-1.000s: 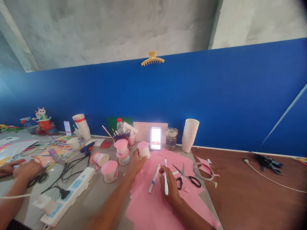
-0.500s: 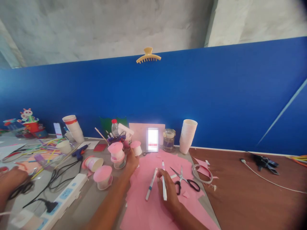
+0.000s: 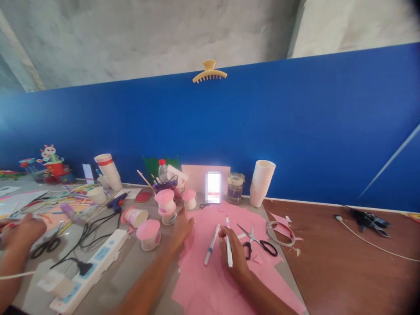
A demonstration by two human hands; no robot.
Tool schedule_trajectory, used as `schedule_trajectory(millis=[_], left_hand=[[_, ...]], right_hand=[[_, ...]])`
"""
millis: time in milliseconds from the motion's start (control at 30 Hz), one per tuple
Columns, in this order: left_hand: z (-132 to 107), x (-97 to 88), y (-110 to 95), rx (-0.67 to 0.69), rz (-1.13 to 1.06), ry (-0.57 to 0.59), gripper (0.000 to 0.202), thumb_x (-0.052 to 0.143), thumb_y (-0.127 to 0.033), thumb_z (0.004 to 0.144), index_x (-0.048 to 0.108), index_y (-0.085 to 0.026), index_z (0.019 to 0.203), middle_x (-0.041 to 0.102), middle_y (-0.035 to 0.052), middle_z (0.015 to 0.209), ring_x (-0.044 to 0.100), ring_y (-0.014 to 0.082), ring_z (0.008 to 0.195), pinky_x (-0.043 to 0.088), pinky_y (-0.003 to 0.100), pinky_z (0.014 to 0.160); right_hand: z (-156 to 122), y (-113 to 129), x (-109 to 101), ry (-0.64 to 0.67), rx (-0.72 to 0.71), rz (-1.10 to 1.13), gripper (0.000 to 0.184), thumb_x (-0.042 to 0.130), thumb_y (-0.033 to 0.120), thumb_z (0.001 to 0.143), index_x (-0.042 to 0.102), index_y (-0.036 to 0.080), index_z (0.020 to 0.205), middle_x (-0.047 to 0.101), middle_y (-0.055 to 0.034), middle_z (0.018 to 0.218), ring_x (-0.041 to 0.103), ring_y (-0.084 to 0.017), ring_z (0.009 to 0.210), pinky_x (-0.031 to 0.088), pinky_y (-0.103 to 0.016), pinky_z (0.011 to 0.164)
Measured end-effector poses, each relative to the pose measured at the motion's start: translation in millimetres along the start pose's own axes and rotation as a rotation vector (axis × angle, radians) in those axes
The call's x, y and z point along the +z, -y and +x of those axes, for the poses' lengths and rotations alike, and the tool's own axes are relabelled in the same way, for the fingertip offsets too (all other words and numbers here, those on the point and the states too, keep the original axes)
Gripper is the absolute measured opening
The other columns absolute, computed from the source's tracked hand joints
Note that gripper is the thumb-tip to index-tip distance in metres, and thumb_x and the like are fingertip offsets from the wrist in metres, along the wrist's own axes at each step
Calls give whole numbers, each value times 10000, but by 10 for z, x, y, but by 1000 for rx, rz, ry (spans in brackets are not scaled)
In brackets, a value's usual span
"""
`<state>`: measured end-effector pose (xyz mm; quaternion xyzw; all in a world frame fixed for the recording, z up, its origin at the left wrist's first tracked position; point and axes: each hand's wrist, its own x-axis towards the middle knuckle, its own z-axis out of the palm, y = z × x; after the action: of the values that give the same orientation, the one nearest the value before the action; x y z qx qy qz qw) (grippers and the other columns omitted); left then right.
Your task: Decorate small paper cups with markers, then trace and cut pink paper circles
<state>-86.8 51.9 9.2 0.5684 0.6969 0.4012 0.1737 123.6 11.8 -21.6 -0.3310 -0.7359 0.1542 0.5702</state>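
My right hand (image 3: 234, 256) is closed around a white marker (image 3: 229, 249), which points away from me over pink paper (image 3: 210, 288). To its left, a second white marker (image 3: 211, 246) lies on the paper. My left hand (image 3: 183, 225) is at the paper's left edge with thumb and finger apart. Just beyond its fingertips stands a small paper cup with a pink top (image 3: 189, 199). Beside that hand is a stack of pink-topped cups (image 3: 166, 206); another pink-topped cup (image 3: 148, 235) is nearer me. Scissors (image 3: 257, 241) lie spread on the paper.
A power strip (image 3: 93, 271) with cords crosses the left side. Another person's hand (image 3: 29, 229) is at far left near black scissors (image 3: 46, 247). White cups (image 3: 262, 183), a jar (image 3: 235, 188) and a lit phone (image 3: 213, 187) stand at the back. A tape roll (image 3: 280, 233) is at right.
My left hand has drawn back toward me from the small pink-topped cup. The right hand keeps its marker in place. The view has shifted slightly, and the other person's hand has moved.
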Motion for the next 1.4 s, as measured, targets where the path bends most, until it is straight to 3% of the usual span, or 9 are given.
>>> schedule_trajectory(millis=[100, 333, 533, 767, 1233, 1400], left_hand=[[-185, -43, 47, 75, 123, 10, 454, 508, -192, 758, 501, -153, 1211, 521, 161, 1302, 400, 294, 1294, 267, 438, 1100], [-469, -131, 121, 186, 369, 58, 503, 461, -152, 770, 471, -178, 1272, 448, 119, 1384, 328, 283, 1334, 217, 424, 1117], [-444, -121, 185, 119, 632, 128, 491, 328, -58, 822, 469, -148, 1284, 552, 151, 1234, 487, 272, 1168, 350, 383, 978], [-383, -142, 197, 117, 668, 131, 441, 338, -7, 794, 591, -179, 1111, 626, 113, 1013, 541, 250, 1015, 375, 355, 909], [-365, -63, 256, 157, 529, 98, 357, 375, -97, 830, 584, -156, 1114, 591, 109, 1073, 516, 246, 1032, 383, 367, 918], [-356, -46, 272, 172, 508, 85, 381, 393, -75, 808, 568, -151, 1138, 600, 107, 1080, 515, 254, 1020, 388, 393, 917]], right_hand=[[9, 8, 4, -6, -17, 6, 299, 433, 163, 898, 475, 206, 1192, 596, -64, 888, 609, -195, 797, 529, -354, 737], [49, 65, -3, -15, -49, 4, 287, 437, 146, 893, 490, 206, 1169, 604, -55, 856, 614, -184, 758, 534, -328, 703], [29, 48, 11, -1, -54, -13, 288, 443, 148, 890, 490, 196, 1170, 609, -63, 861, 619, -187, 762, 536, -338, 707], [31, 60, 10, 12, -30, 8, 291, 443, 156, 892, 495, 201, 1175, 608, -61, 872, 617, -190, 779, 536, -339, 721], [24, 20, 20, 68, 139, 76, 244, 428, 216, 915, 501, 204, 1147, 595, -55, 881, 604, -188, 764, 521, -322, 707], [25, 21, 5, 89, 131, 53, 227, 428, 205, 912, 501, 206, 1127, 589, -50, 873, 596, -182, 758, 511, -315, 705]])
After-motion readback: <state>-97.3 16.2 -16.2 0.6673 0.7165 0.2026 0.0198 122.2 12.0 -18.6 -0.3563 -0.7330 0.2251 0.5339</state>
